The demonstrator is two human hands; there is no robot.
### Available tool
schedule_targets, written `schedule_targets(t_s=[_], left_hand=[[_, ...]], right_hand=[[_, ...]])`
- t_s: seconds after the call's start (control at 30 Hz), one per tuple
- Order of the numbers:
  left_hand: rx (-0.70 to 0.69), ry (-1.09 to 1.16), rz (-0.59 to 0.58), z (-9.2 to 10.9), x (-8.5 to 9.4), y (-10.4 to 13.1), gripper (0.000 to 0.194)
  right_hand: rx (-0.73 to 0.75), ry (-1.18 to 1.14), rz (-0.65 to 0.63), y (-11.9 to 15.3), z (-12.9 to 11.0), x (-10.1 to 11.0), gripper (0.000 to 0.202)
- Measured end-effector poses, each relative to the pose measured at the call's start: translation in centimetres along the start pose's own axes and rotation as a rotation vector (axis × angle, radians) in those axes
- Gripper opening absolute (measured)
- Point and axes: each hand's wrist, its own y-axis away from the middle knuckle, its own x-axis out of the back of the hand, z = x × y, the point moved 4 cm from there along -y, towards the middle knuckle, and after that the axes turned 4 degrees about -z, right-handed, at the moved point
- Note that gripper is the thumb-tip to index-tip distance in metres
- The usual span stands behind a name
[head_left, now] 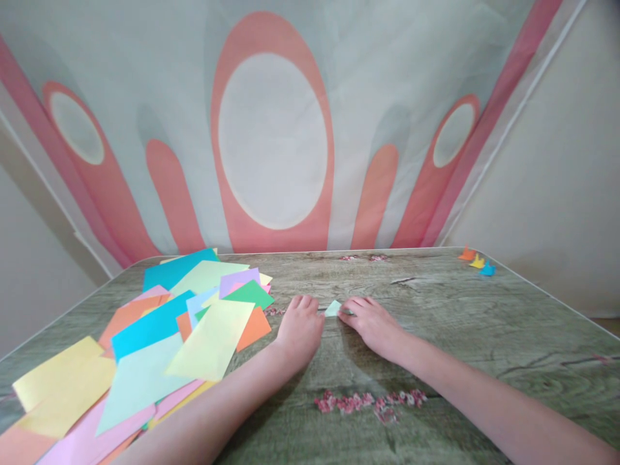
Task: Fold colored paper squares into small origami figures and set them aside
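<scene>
A small pale green folded paper [332,309] lies on the wood-patterned table [465,323], between my two hands. My right hand [371,323] has its fingers closed on the paper's right edge. My left hand [301,326] rests at the paper's left side, fingers curled and pressed together; its fingertips are partly hidden, and whether it grips the paper is not clear. Close by on the left lies a pile of coloured paper sheets [210,339], loose and overlapping.
Three small folded paper shapes, orange [467,253], yellow [477,261] and blue [487,268], stand near the table's back right corner. A pink and grey patterned backdrop [274,239] hangs behind the table. My left forearm crosses beside the sheets.
</scene>
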Motion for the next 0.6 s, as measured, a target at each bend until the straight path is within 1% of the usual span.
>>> schedule_targets(t_s=[0.1, 0.2, 0.27, 0.33, 0.4, 0.5, 0.6], left_hand=[[0.029, 0.102, 0.032, -0.9, -0.8, -0.3, 0.022], [0.072, 0.232, 0.119, -1.6, -1.7, -0.6, 0.033], [0.005, 0.301, 0.162, -1.3, -2.1, -0.8, 0.036], [-0.094, 0.335, 0.162, -0.7, -2.5, -0.9, 0.035], [-0.152, 0.335, 0.138, -0.3, -2.8, -0.9, 0.035], [-0.161, 0.313, 0.116, -0.2, -3.0, -0.9, 0.035], [-0.155, 0.304, 0.117, -0.3, -3.0, -0.9, 0.035]], right_hand=[[-0.011, -0.025, 0.007, 0.1, 0.0, 0.1, 0.022], [-0.024, -0.061, 0.007, 0.3, 0.1, 0.0, 0.025], [-0.033, -0.092, 0.003, 0.4, 0.1, -0.1, 0.027], [-0.04, -0.121, -0.004, 0.5, 0.2, -0.2, 0.029], [-0.04, -0.146, -0.009, 0.5, 0.4, -0.3, 0.031], [-0.03, -0.189, 0.004, 0.6, 0.9, -0.4, 0.033], [-0.062, -0.269, 0.056, 0.7, 2.1, -0.6, 0.034]])
